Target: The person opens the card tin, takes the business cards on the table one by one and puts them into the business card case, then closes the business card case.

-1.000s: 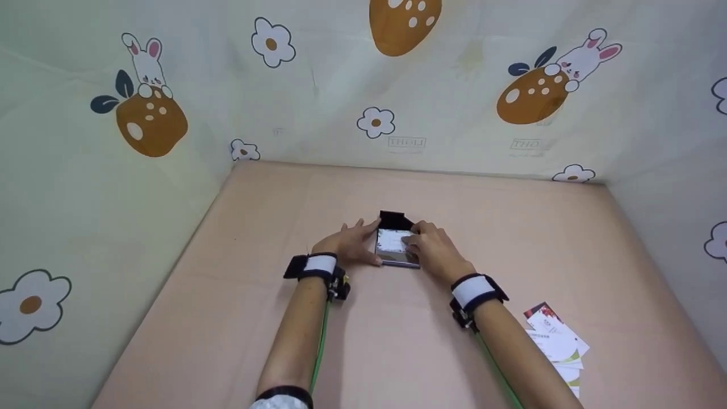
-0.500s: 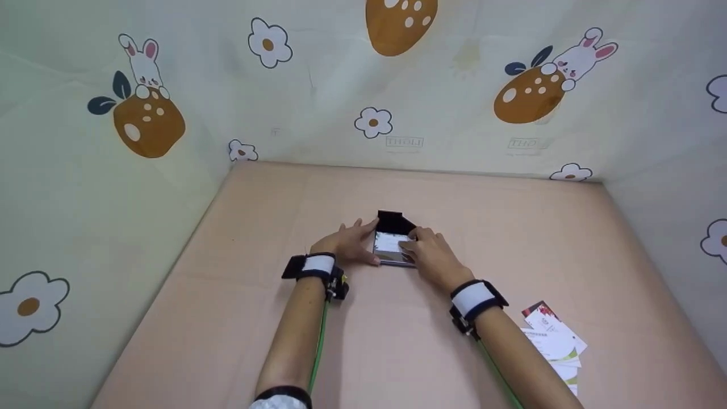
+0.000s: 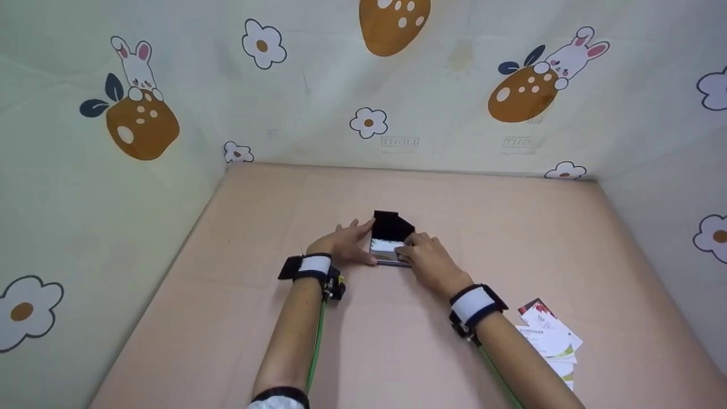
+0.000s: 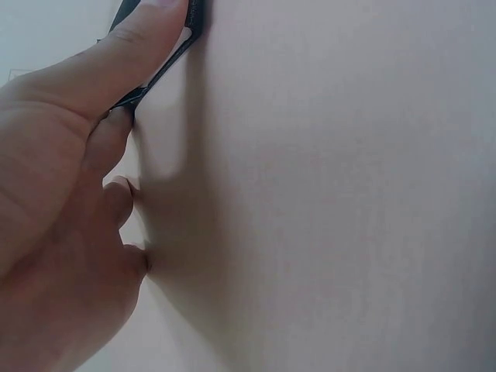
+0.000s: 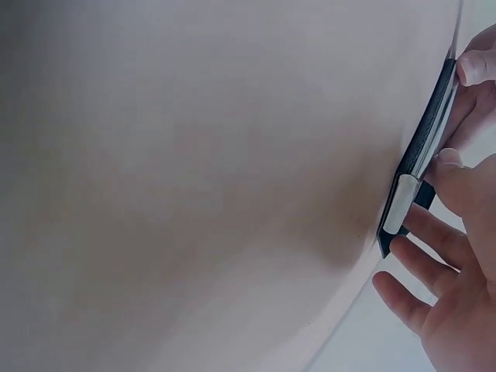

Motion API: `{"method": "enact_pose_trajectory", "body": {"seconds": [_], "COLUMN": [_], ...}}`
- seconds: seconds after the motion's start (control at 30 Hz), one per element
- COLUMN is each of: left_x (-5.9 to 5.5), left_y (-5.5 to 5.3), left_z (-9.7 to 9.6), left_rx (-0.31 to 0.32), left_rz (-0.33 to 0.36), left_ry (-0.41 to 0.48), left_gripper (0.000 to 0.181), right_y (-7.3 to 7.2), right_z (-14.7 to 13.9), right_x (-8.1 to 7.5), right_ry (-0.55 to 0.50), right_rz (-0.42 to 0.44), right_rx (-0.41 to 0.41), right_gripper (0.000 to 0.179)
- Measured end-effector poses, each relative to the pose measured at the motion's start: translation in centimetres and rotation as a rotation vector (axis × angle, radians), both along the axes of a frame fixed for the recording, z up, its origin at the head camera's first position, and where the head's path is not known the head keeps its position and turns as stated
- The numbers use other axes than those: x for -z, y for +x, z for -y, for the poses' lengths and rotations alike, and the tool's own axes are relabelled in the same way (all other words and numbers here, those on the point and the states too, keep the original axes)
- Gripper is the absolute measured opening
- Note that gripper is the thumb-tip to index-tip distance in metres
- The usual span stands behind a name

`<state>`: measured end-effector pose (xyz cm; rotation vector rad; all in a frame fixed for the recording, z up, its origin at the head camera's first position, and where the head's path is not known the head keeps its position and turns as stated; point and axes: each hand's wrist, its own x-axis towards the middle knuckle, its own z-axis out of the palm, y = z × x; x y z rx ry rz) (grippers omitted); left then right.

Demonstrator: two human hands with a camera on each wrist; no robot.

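An opened business card case [image 3: 393,227] with a black inner lid lies on the peach cloth in the head view. A white printed business card [image 3: 384,245] shows in its lower half, above a shiny front strip. My left hand [image 3: 344,244] grips the case's left side, thumb at the near corner and a finger at the far one. From the right, my right hand [image 3: 434,262] pinches the card's right side, thumb on its face; the index fingertip is partly hidden. In the right wrist view, the case [image 5: 425,132] appears edge-on, other fingers spread beside it.
Several business cards [image 3: 548,335] lie overlapped at the right, partly behind the right forearm. The peach cloth [image 3: 284,193] covers the surface. A patterned curtain [image 3: 306,85] stands behind and at both sides. Green cables [image 3: 318,346] run along the forearms from the wrist cameras.
The card has slid toward me within the case, so more of the black inner lid shows. My right hand has moved slightly nearer with it. The left hand has kept its grip.
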<state>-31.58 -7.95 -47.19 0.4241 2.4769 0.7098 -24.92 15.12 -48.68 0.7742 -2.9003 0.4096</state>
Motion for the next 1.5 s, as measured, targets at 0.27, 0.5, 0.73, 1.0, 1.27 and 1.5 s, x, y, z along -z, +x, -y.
{"method": "enact_pose_trajectory", "body": {"seconds": [0.27,0.5,0.73,1.0,1.27,1.5], "left_x": [0.0,-0.3,-0.2,-0.1,0.0,-0.1], "left_y": [0.1,-0.1,-0.1,-0.1,0.1,0.0], "left_z": [0.1,0.0,0.0,-0.2,-0.1,0.1], "left_rx": [0.001,0.004,0.016,0.013,0.020,0.017], "left_rz": [-0.004,-0.007,-0.011,-0.011,-0.011,-0.005], "left_ry": [0.009,0.015,0.000,-0.004,0.012,0.008], "left_gripper": [0.103,0.103,0.103,0.102,0.101,0.102], "right_y": [0.3,0.4,0.8,2.1,4.0,5.9], "right_z": [0.1,0.1,-0.3,-1.5,-3.2,-4.8], "right_x": [-0.2,-0.7,-0.9,-0.9,-1.2,-1.9], "right_ry": [-0.015,-0.039,-0.048,-0.092,-0.062,-0.053], "right_rz": [-0.058,-0.040,-0.022,-0.083,-0.191,-0.132], "right_rx": [-0.033,-0.034,-0.050,-0.073,-0.098,-0.044], "right_gripper": [0.027,0.029,0.028,0.037,0.053,0.061]}}
